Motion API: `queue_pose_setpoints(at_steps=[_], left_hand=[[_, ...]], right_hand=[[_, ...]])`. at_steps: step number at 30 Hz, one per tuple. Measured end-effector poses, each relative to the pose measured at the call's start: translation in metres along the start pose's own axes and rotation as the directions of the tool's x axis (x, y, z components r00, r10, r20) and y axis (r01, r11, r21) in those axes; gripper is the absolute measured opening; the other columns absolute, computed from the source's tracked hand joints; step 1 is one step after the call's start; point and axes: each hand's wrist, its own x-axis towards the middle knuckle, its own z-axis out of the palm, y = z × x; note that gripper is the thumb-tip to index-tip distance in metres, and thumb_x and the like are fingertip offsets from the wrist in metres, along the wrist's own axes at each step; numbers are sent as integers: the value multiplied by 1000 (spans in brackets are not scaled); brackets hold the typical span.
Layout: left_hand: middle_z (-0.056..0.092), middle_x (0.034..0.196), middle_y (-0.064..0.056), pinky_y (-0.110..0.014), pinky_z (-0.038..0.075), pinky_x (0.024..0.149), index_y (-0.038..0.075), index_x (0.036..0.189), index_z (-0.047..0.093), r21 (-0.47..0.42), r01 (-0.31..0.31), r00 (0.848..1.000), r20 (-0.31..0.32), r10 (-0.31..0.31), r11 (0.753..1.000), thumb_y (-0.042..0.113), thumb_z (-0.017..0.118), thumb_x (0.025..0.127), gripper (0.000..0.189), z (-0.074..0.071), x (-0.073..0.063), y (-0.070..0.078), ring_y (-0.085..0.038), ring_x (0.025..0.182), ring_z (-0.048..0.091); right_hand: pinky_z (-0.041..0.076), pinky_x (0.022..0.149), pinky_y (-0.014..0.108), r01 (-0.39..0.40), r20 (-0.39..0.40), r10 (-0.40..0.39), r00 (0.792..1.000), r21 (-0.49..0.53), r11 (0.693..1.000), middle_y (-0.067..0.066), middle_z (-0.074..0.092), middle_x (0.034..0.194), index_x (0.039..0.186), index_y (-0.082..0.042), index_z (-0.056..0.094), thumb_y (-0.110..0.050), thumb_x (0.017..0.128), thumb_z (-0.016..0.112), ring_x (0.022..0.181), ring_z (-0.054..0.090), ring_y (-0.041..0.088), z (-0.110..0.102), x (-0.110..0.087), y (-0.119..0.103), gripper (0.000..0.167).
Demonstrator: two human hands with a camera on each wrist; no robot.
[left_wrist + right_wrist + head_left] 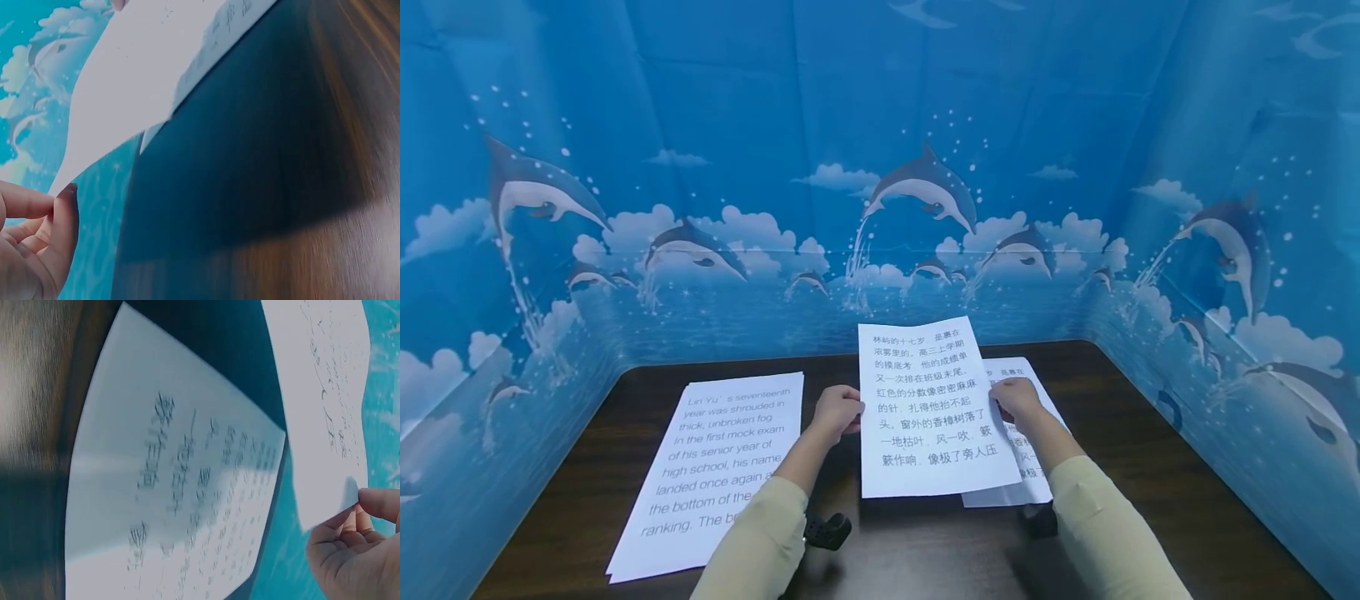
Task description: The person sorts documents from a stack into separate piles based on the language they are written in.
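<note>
A sheet of paper (928,408) printed with large Chinese characters is held up over the table, tilted toward me. My left hand (838,412) pinches its left edge between thumb and fingers; the left wrist view shows that hand (37,237) at the paper's edge (125,94). At the opposite edge, my right hand (1018,400) pinches the same sheet, and the right wrist view shows the thumb pressed on its margin (331,494). Behind and to the right, another Chinese-printed sheet (1000,498) lies on the table, partly covered by the raised one.
On the left side of the dark wooden table (925,550) lies a small stack of sheets (715,467) printed in English, partly hidden by my left sleeve (760,542). A blue curtain (722,100) with dolphins surrounds the table's back and sides.
</note>
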Motion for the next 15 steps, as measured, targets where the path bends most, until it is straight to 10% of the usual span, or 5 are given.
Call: queue_pose_setpoints(at_steps=[15], left_hand=[[54,80,-13,-29,50,56,-3,92,58,-88,-10,997,79,17,996,-3,56,76,17,55,6,26,-24,70,56]], right_hand=[[41,62,28,-75,-53,73,996,-25,997,20,50,100,107,7,52,-8,84,45,90,48,36,-57,-7,1,29]])
